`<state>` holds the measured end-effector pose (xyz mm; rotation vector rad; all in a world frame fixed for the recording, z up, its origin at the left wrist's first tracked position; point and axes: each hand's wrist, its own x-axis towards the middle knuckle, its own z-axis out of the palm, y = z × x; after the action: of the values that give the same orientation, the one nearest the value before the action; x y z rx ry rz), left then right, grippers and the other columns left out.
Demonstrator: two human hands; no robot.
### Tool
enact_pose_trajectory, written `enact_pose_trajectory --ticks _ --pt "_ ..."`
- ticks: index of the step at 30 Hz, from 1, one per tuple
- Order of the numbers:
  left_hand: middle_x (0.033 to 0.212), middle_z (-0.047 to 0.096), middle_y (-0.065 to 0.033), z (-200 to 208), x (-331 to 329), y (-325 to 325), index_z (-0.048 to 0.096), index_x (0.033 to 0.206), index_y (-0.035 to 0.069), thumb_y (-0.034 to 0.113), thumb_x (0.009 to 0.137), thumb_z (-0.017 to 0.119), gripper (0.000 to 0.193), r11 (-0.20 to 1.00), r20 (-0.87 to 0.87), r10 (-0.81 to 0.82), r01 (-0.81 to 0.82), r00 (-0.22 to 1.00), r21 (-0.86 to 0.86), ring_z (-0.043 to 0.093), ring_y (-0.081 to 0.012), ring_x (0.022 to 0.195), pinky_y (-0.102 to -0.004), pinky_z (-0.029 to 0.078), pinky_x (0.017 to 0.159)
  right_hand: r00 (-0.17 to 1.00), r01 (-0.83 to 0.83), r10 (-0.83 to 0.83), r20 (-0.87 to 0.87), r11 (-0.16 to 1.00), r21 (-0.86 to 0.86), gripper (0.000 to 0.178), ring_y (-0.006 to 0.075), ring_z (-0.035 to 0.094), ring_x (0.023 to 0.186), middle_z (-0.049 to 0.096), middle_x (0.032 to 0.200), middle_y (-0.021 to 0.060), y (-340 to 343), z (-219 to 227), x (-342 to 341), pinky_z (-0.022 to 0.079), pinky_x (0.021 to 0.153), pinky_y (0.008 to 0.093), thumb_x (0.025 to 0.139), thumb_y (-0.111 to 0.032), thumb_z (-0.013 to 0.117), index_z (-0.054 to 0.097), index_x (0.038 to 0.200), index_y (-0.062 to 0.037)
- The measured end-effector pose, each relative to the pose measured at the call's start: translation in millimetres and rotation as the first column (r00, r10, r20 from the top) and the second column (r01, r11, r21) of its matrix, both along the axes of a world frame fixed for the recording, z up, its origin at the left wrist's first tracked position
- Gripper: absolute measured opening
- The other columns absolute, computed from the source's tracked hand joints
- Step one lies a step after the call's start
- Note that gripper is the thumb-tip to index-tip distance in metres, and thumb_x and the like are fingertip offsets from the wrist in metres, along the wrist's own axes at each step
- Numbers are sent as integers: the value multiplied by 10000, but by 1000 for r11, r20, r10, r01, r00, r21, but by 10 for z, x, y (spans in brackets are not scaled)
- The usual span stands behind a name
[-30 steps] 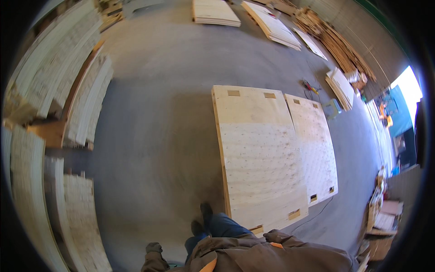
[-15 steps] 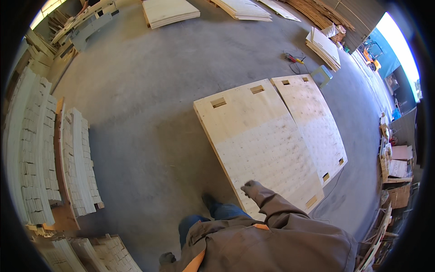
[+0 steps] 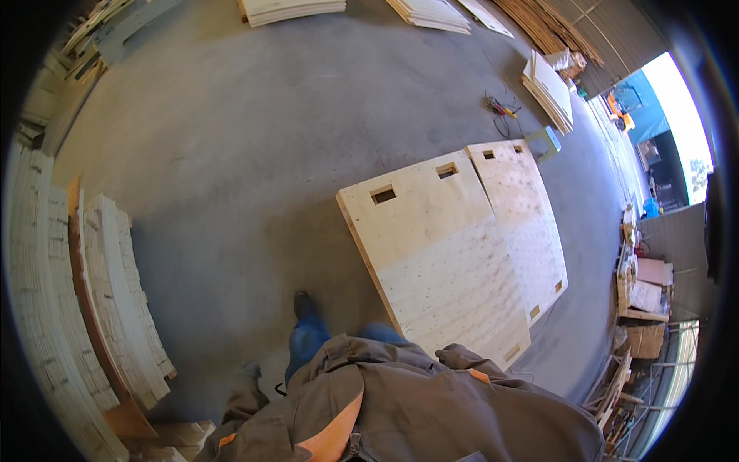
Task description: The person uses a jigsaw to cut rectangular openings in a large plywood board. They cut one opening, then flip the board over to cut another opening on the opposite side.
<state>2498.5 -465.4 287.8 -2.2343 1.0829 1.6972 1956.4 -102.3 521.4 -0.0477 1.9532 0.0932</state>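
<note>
My right hand (image 3: 450,354), in a dark glove, hangs low at the near end of a pale wooden panel (image 3: 439,254) with rectangular cutouts. Most of its fingers are hidden, and whether it touches the panel I cannot tell. On the far left of my body, my left hand (image 3: 251,371) hangs over the floor, smeared by motion, with nothing visible in it. A second wooden panel (image 3: 523,208) with similar cutouts lies along the right side of the first. Small dark marks dot both panels.
Long stacks of pale timber (image 3: 115,285) stand on the left. A small grey-green stool (image 3: 548,142) is beside the second panel's far end, near a tangle of cable (image 3: 500,108). Sheet stacks (image 3: 548,92) lie farther back. Scrap wood and cartons (image 3: 645,339) line the right.
My right hand has drawn back toward my body from over the panel's near left edge. The left hand has swung forward. A foot now shows stepping ahead, and the view has shifted.
</note>
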Motion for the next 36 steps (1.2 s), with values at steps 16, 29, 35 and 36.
enact_pose_trajectory --ticks 16,29,35,36 --pt "717 622 -94 925 -1926 -3096 674 968 58 36 805 633 169 978 -35 -123 115 992 -173 567 -214 524 -357 451 454 812 578 -571 124 754 -313 287 245 616 572 655 684 128 -1972 -1465 -1420 504 533 401 917 -246 678 675 819 24" --pt "686 577 -59 597 -3525 -4334 634 953 71 140 883 644 99 963 -272 -193 235 943 133 560 -179 542 -322 443 484 650 627 -755 -83 595 -502 377 190 638 653 664 823 107 -3817 -995 -3385 536 549 340 917 -220 711 595 1152 52" --pt "691 597 -21 -12 -4603 -5684 639 1030 145 124 880 631 152 966 -202 -255 259 945 -7 530 -158 473 -330 401 401 706 667 -704 -70 695 -268 364 232 639 597 671 739 122 -3695 -949 -2923 530 517 380 931 -309 689 657 1024 42" --pt "691 599 -17 -18 -4697 -5787 638 1048 155 120 884 628 168 978 -217 -206 204 954 -33 525 -157 464 -332 393 390 660 716 -747 -85 659 -231 360 227 641 631 670 771 115 -3791 -805 -2835 526 526 367 926 -290 696 670 1021 57"
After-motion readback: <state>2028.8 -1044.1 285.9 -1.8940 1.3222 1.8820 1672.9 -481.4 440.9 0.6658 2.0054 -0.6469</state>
